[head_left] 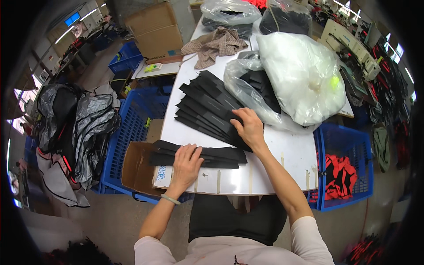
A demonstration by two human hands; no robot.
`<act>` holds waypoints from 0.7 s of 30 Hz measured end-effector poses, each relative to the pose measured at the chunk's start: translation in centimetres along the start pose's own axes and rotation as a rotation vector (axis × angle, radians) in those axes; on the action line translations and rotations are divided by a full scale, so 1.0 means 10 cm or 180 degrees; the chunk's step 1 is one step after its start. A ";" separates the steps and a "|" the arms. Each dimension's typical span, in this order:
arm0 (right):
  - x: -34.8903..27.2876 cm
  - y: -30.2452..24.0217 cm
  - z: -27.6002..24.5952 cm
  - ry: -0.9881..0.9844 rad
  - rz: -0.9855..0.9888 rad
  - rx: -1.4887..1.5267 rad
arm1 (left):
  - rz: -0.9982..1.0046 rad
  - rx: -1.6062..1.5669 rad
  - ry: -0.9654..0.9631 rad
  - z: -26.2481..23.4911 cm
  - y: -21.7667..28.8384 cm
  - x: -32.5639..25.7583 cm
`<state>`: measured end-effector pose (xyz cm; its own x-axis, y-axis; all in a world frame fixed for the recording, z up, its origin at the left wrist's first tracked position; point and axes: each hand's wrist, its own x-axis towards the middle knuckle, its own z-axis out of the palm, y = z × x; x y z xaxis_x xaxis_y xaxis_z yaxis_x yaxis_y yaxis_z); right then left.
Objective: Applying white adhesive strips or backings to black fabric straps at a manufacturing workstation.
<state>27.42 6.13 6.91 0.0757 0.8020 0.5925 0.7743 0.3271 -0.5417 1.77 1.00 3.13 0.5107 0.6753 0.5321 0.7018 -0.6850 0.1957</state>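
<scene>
Near the table's front left edge lies a small stack of black fabric strips (218,155), its left end reaching over a cardboard box. My left hand (186,165) rests on top of this stack with its fingers stretched out. Beyond it, a larger pile of black fabric strips (203,104) is fanned out, with small pale markings on some pieces. Over the right side of that fan is my right hand (251,128), its thumb and fingers bent and apart, touching the strips. Its fingertips partly hide what lies under them.
An open clear plastic bag (247,73) with black pieces and a bulging white bag (304,79) stand right of the fan on the white table (265,176). A checked cloth (216,46) lies farther back. Blue crates (132,115) and an open carton (134,168) flank the table's left side.
</scene>
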 end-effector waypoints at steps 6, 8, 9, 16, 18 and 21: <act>0.27 -0.21 0.71 -0.0086 -0.0503 -0.0462 | -0.0044 0.0288 0.0187 -0.15 -0.14 -0.15; 0.20 -0.38 0.57 0.0109 -0.0589 -0.0210 | -0.0024 0.0138 0.0287 -0.12 -0.18 -0.18; 0.14 -0.45 0.41 -0.0071 -0.0396 -0.0026 | 0.0051 -0.0004 0.0377 -0.11 -0.17 -0.13; -0.35 -1.02 -0.28 0.0135 -0.1804 0.0116 | -0.1985 -0.5188 0.1991 -0.51 0.39 0.59; -0.37 -1.01 -0.28 0.0197 -0.1685 0.0165 | -0.2166 -0.5391 0.2044 -0.38 0.43 0.67; -0.30 -0.85 -0.30 -0.0103 -0.1093 0.0570 | -0.2594 -0.5503 0.2033 -0.09 0.32 0.91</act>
<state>22.52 -0.56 11.56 -0.1910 0.6450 0.7399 0.6289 0.6592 -0.4123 8.24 4.72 9.38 -0.1069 0.9942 0.0109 -0.6887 -0.0819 0.7204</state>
